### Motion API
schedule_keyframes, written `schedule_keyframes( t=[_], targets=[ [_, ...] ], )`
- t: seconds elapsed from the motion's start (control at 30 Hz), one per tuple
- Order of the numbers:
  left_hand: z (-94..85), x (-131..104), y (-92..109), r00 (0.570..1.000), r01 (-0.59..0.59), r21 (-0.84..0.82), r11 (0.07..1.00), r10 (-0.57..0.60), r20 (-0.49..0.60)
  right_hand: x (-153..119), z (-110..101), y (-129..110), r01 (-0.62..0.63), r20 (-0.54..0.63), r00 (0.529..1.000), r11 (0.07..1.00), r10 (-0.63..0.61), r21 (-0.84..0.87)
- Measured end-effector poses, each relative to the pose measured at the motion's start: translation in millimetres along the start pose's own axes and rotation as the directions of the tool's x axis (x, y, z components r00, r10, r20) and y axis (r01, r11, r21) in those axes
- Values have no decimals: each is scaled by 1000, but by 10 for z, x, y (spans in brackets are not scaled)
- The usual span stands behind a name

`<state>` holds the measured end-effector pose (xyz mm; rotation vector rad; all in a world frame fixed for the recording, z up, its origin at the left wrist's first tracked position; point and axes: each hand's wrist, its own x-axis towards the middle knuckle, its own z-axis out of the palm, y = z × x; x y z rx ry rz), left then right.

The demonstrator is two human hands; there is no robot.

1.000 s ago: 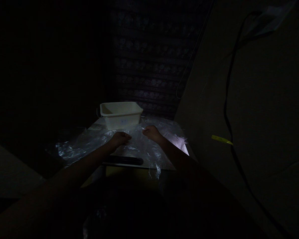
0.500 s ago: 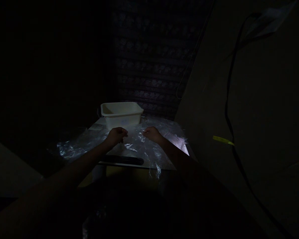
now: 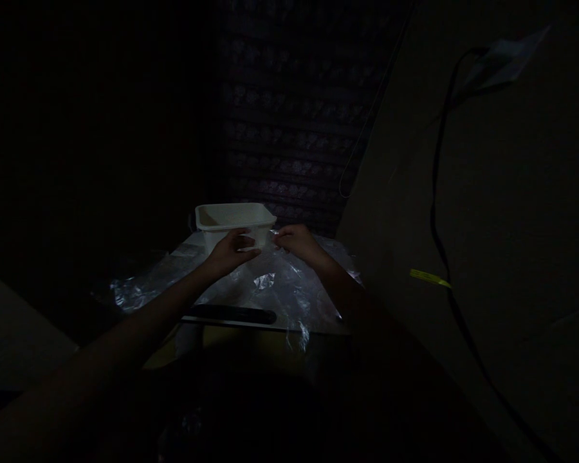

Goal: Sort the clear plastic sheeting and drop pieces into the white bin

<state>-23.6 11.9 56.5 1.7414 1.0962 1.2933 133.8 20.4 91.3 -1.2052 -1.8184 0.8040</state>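
In dim light, clear crinkled plastic film [image 3: 289,283] covers much of a small table. My left hand [image 3: 230,252] is in front of a white rectangular tub [image 3: 212,239], its thumb and fingers apart and nothing plainly between them. Just right of the tub, my right hand [image 3: 298,243] has its fingertips pinched together on the film, where a bright glint shows. The exact fold it grips is too dark to make out.
A long black object [image 3: 234,314], kind unclear, lies along the table's near edge. To the right, a black cable with a yellow tag [image 3: 429,278] hangs by the wall. A dark patterned curtain [image 3: 294,167] is behind the table.
Both hands have moved slightly away from me, towards the tub. The left hand's fingers have spread, and the film between the hands has shifted.
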Motion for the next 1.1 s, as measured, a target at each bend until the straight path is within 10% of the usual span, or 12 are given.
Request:
schedule_keyframes(
  t=[0.27, 0.47, 0.7, 0.93, 1.1],
  targets=[
    [138, -29, 186, 971, -187, 271, 944, 220, -98, -60, 82, -306, 138, 78, 984, 962, -160, 236],
    [-42, 50, 264, 994, 19, -222, 975, -43, -102, 9, -63, -73, 135, -51, 990, 980, -128, 149],
    [-146, -3, 359, 980, 193, -491, 850, -138, 146, -54, 73, -43, 228, 241, 936, 963, -257, 143],
    [-177, 35, 221, 975, 212, -632, 745, -200, 92, -61, 166, -15, -208, 154, 972, 958, 179, 199],
    [-276, -56, 30, 893, 444, -643, 624, -373, 254, -200, 122, 225, -413, 78, 900, 784, 428, 463]
  ],
)
